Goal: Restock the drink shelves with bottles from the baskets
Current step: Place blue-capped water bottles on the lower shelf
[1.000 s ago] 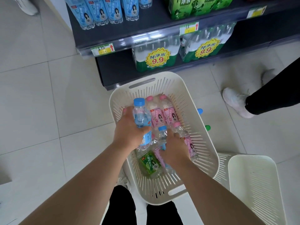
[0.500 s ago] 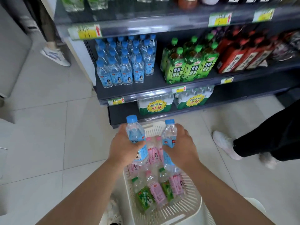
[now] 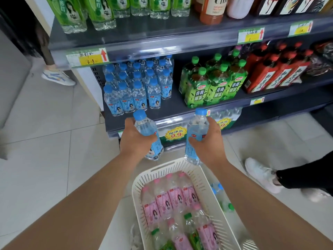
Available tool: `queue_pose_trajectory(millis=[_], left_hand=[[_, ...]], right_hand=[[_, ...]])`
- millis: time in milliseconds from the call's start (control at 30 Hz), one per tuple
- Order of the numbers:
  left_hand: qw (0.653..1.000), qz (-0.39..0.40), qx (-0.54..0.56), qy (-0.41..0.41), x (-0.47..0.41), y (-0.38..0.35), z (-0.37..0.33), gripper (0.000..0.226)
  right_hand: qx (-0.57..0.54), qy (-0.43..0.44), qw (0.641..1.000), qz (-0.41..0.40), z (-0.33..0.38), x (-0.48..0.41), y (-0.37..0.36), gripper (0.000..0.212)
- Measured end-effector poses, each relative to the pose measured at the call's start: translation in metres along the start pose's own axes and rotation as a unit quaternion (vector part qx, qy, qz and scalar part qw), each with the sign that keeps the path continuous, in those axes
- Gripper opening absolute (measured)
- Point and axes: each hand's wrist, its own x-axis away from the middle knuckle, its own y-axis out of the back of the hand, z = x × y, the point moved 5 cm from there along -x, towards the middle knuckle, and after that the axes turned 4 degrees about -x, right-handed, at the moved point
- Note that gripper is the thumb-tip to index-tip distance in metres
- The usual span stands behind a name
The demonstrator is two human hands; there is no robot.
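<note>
Fingers (image 3: pixel 130 123) of the left hand (image 3: pixel 136 139) are wrapped around 1 blue-capped bottle (image 3: pixel 146 131); the right hand (image 3: pixel 210 141) is clenched on a second blue-capped bottle (image 3: pixel 196 130). Both bottles are held upright above the white basket (image 3: pixel 182 164), in front of the shelf (image 3: pixel 173 107) stocked with matching blue-capped bottles (image 3: pixel 137 85). Pink-labelled bottles (image 3: pixel 173 197) are seen lying in the basket.

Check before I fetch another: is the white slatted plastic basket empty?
Not empty: white slatted basket holds pink-labelled bottles and green-capped bottles.
</note>
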Motion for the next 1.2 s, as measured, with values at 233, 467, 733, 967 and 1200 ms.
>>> queue_pose_trajectory(millis=[233,467,733,967,1200], left_hand=[[0.999,-0.047,-0.013,-0.004,-0.092,-0.013,0.016,0.049],[0.996,-0.091,-0.022,0.011,-0.159,-0.023,0.034,0.048],[0.993,-0.122,-0.007,0.003,-0.193,-0.022,0.056,0.050],[0.992,-0.128,0.008,0.004,-0.205,-0.019,0.072,0.050],[0.985,-0.168,-0.012,0.021,-0.203,-0.003,0.081,0.053]], right_hand=[[-0.048,0.005,0.999,-0.016,0.002,-0.083,-0.057,0.063],[-0.079,-0.035,0.994,-0.066,0.004,-0.160,-0.102,0.057],[-0.087,-0.051,0.992,-0.078,-0.002,-0.220,-0.139,0.050],[-0.055,-0.029,0.994,-0.087,-0.012,-0.237,-0.160,0.049],[-0.021,-0.037,0.998,-0.051,-0.006,-0.243,-0.175,0.065]])
